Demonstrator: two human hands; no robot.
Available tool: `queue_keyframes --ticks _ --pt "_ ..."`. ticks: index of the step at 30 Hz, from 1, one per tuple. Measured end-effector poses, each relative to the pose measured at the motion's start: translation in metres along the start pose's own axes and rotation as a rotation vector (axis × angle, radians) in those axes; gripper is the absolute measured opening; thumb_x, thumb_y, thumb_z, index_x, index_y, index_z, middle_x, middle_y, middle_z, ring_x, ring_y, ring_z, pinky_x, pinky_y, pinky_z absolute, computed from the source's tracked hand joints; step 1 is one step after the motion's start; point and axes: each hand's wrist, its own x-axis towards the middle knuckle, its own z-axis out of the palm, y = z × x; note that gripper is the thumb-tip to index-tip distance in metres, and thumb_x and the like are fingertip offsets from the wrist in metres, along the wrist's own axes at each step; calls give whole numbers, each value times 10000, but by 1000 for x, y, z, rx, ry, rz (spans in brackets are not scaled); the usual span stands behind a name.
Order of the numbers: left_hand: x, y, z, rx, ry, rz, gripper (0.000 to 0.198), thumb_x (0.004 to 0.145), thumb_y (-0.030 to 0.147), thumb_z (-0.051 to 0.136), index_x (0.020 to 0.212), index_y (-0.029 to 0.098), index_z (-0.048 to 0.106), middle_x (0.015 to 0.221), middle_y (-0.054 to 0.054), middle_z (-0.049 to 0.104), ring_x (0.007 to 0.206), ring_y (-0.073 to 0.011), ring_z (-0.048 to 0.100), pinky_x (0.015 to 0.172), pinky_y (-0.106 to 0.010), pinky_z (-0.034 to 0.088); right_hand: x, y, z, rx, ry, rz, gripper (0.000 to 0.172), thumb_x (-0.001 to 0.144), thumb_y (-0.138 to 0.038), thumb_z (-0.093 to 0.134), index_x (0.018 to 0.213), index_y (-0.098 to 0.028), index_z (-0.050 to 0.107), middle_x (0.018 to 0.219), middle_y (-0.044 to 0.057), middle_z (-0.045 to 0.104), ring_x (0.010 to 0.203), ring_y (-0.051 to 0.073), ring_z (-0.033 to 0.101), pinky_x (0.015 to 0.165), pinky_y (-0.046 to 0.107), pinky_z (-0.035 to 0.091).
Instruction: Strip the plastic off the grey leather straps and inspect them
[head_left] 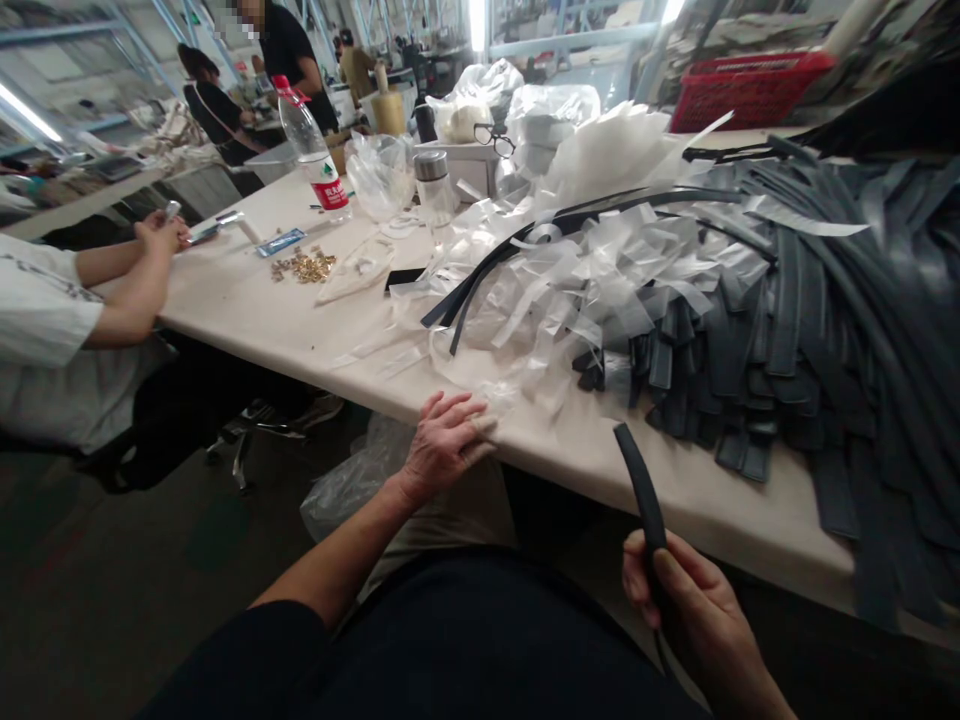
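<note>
My right hand is closed round a dark strap, whose free end points up and away past the table's front edge. The rest of that strap hangs below the hand, partly hidden. My left hand lies at the table edge with its fingers stretched out, beside thin clear plastic strips. It seems to hold nothing. To the right, a large pile of dark straps covers the table, with several ends hanging over the front edge.
A co-worker's hands are at the table's left end. Small gold-coloured metal pieces, a plastic bottle, a clear jar and glasses are on or above the table. A red basket stands behind.
</note>
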Motion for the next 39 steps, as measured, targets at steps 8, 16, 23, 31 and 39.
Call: queue_keyframes --ticks 8,16,23,31,39 --pt "2 18 1 -158 22 14 122 867 328 651 888 345 770 987 1 765 1074 -193 648 1183 -420 220 26 -9 14 -35 -25 -40 288 812 -467 747 874 -187 773 912 104 753 643 146 664 550 210 530" --pt "14 47 1 -437 -265 -34 176 844 254 646 820 376 771 971 31 768 1078 -183 645 1212 -401 153 50 -47 46 -183 -145 -5 343 844 -489 698 1034 -211 759 1157 110 713 924 226 710 600 224 562" --pt "14 64 4 -596 -310 -126 85 803 305 718 865 326 773 1020 -12 755 1074 -205 635 1144 -385 296 59 -61 52 -615 -85 -205 390 842 -491 648 942 -137 776 698 23 678 600 134 573 541 234 455" --pt "25 79 5 -1202 -577 -711 549 785 657 619 957 147 728 890 -89 721 770 -186 657 679 -260 484 44 -76 42 -700 -20 -395 293 881 -386 595 944 -152 760 795 45 688 602 142 588 534 250 477" --pt "42 105 31 -1435 -767 -869 408 696 515 788 774 117 750 765 -74 718 707 -135 634 694 -225 464 36 -79 39 -719 21 -459 296 904 -406 586 942 -161 749 781 34 676 538 123 583 530 255 494"
